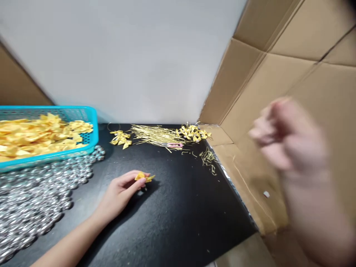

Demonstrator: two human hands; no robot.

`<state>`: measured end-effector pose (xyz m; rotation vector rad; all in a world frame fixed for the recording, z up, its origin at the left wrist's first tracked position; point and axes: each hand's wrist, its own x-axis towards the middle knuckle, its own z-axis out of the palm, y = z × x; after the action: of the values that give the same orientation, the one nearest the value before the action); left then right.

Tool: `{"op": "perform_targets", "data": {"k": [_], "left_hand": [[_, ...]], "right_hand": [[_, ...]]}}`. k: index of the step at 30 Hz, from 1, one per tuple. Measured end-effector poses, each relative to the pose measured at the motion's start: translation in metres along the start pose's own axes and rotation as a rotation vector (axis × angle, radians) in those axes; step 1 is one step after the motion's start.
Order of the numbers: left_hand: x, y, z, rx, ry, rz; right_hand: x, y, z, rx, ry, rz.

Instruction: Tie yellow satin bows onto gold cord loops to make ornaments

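Over the black table (pixel 178 207), my left hand (pixel 122 189) pinches a yellow ribbon bow (pixel 141 176) between thumb and fingers. A small part sticks out below its fingertips, too small to name. My right hand (pixel 289 137) is raised at the right in front of the cardboard, blurred by motion. Its fingers are curled closed, and what they hold, if anything, I cannot make out. Beyond the left hand lie a few yellow bows (pixel 121 139), a heap of thin gold ties (pixel 152 134) and another pile of bows with silvery beads (pixel 193 132).
A blue basket (pixel 95 129) full of yellow bows stands at the left. Many shiny silver beads (pixel 41 196) spread in front of it. Pink-handled snips (pixel 174 145) rest by the ties, with wire scraps (pixel 208 157) nearby. Cardboard walls (pixel 250 74) border the right side.
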<state>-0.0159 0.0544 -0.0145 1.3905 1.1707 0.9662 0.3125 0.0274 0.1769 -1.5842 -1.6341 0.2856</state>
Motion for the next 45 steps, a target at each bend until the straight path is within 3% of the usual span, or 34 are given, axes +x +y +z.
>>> {"op": "perform_targets", "data": {"k": [1,2,5,7,9,15,24,30,37,45], "left_hand": [[-0.001,0.0,0.001,-0.024,-0.005,-0.031],[-0.002,-0.001,0.002,-0.047,-0.003,-0.055],[-0.004,-0.002,0.006,-0.122,0.012,-0.097],[-0.005,-0.002,0.008,-0.178,0.015,-0.125],[-0.006,-0.003,0.009,-0.226,0.007,-0.151],[-0.007,-0.003,0.009,-0.321,-0.024,-0.198],[-0.012,0.001,0.017,-0.341,-0.031,-0.198],[-0.014,0.001,0.021,-0.34,0.057,-0.183],[-0.017,0.0,0.025,-0.375,0.069,-0.193],[-0.022,0.001,0.03,-0.408,0.098,-0.179]], "right_hand": [[-0.012,-0.004,0.039,0.438,-0.029,0.098],[-0.024,-0.005,0.077,0.714,-0.171,0.226],[-0.057,0.0,0.163,0.888,-0.467,0.412],[-0.073,0.008,0.196,0.925,-0.546,0.449],[-0.084,0.015,0.212,0.944,-0.564,0.46],[-0.103,0.024,0.218,0.872,-0.547,0.422],[-0.122,0.015,0.222,0.749,-0.567,0.311],[-0.13,0.014,0.223,0.741,-0.485,0.347],[-0.135,0.011,0.232,0.956,-0.593,0.535],[-0.131,0.01,0.234,0.989,-0.549,0.551]]}}
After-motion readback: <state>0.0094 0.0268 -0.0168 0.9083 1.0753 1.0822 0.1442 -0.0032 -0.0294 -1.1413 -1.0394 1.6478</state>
